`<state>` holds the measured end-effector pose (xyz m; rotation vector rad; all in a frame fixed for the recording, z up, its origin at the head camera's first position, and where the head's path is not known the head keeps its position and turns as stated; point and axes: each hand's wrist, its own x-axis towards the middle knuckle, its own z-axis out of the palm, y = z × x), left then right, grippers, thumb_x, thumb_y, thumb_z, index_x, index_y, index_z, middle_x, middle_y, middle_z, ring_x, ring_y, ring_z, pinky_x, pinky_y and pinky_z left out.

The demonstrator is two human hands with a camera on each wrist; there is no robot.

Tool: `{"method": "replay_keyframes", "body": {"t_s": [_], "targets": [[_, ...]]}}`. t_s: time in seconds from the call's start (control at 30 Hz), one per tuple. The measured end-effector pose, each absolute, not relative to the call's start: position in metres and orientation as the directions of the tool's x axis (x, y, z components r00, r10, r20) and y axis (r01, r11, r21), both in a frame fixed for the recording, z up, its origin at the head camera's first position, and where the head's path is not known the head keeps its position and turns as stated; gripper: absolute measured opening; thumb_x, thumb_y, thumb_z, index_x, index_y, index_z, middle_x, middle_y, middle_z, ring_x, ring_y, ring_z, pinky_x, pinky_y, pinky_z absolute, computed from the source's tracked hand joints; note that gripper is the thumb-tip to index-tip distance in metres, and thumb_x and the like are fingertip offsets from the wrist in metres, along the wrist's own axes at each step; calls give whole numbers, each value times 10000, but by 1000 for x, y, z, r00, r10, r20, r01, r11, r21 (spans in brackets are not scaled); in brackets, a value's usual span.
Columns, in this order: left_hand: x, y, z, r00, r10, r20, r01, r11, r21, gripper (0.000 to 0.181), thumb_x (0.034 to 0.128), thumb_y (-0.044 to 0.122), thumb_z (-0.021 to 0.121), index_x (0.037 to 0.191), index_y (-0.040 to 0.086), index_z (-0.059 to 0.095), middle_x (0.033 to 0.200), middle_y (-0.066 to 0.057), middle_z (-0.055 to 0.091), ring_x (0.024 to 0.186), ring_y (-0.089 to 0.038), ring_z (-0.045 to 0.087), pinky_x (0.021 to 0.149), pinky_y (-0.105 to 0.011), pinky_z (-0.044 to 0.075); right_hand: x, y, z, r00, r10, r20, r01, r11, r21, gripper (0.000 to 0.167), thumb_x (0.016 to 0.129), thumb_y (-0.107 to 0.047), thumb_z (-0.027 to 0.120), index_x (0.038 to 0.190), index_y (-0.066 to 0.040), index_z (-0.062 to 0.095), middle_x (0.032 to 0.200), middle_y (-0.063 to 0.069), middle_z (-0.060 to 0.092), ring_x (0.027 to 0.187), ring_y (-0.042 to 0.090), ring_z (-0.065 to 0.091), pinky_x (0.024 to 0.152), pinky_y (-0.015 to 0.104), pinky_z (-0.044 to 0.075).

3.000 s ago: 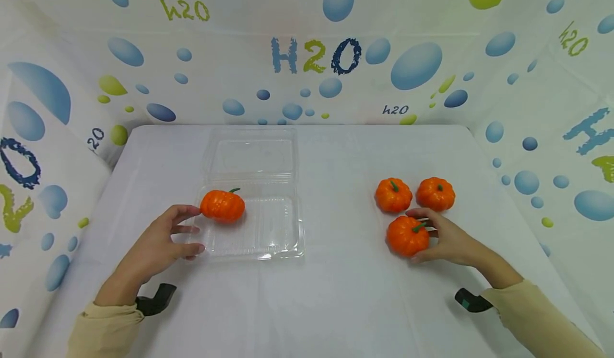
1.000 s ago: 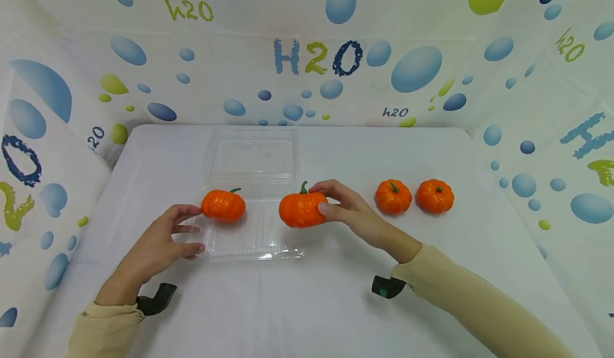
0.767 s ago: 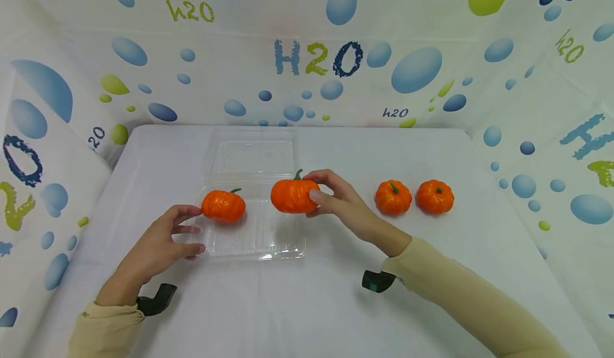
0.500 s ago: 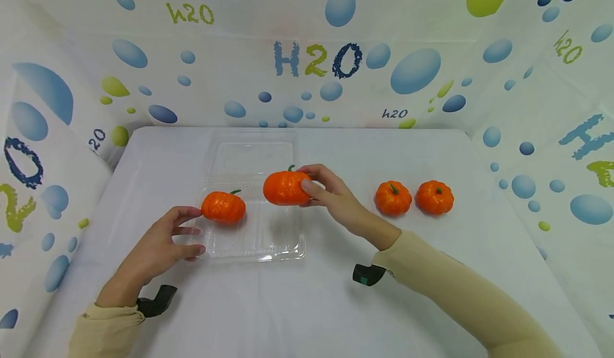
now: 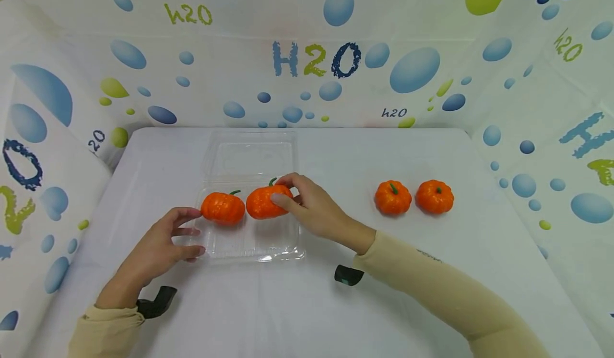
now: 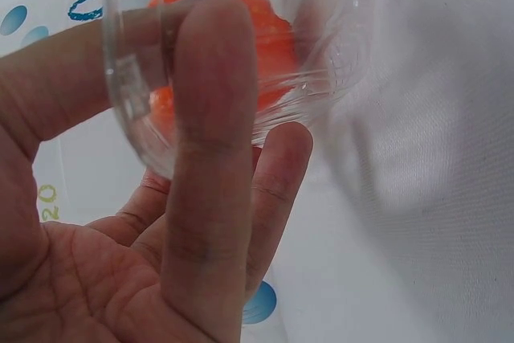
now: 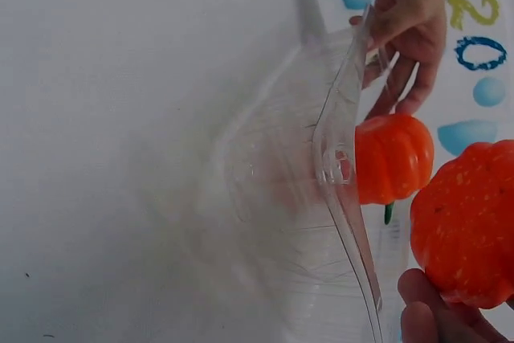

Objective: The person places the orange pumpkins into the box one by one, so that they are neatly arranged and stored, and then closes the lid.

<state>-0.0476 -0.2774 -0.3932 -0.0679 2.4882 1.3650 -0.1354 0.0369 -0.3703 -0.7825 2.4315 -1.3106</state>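
Note:
A clear plastic container (image 5: 283,243) lies opened flat, its lid toward the back. One orange pumpkin (image 5: 223,208) rests in its left part. My right hand (image 5: 318,206) pinches a second pumpkin (image 5: 263,202) by its right side, over the container's right part, close beside the first. In the right wrist view the held pumpkin (image 7: 470,222) shows above the clear rim (image 7: 341,190). My left hand (image 5: 160,246) touches the container's left edge, fingers spread and slightly bent. The left wrist view shows that hand (image 6: 209,182) at the clear wall, with an orange pumpkin (image 6: 273,46) behind the plastic.
Two more orange pumpkins, one (image 5: 393,197) beside the other (image 5: 434,196), sit on the right side of the white-covered table (image 5: 268,315). A patterned cloth (image 5: 230,38) hangs behind and at both sides.
My right hand has picked up the front pumpkin from the right group and carried it left over the container, lowering it lately beside the first pumpkin. My left hand has stayed in place.

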Motion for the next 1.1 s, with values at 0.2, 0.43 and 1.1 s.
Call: {"method": "replay_keyframes", "body": {"t_s": [0.2, 0.43, 1.1], "targets": [[-47, -277, -394, -955, 99, -280, -185, 538, 822, 795, 828, 26, 811, 1462, -40, 337, 1509, -284, 391, 1242, -465, 517, 713, -315, 611, -134, 29, -374, -804, -584, 109, -501, 568, -653, 488, 1011, -516, 556, 1306, -128, 561, 1125, -38, 604, 918, 113, 579, 758, 247, 516], [-48, -277, -395, -954, 94, -285, -190, 545, 816, 801, 830, 30, 813, 1467, -36, 332, 1511, -286, 387, 1240, -464, 517, 711, -320, 612, -135, 24, -381, -791, -592, 154, -590, 673, -445, 507, 1007, -568, 514, 1245, -136, 635, 1183, -17, 664, 1197, 226, 523, 1007, 400, 412], [-47, -277, -394, -955, 95, -281, -188, 540, 821, 796, 827, 36, 814, 1464, -25, 342, 1508, -275, 398, 1237, -457, 521, 708, -311, 611, -147, 20, -400, -782, -614, 109, -623, 759, -191, 476, 1010, -606, 461, 1165, -200, 655, 1161, 1, 683, 1311, 276, 487, 1179, 541, 229]]}}
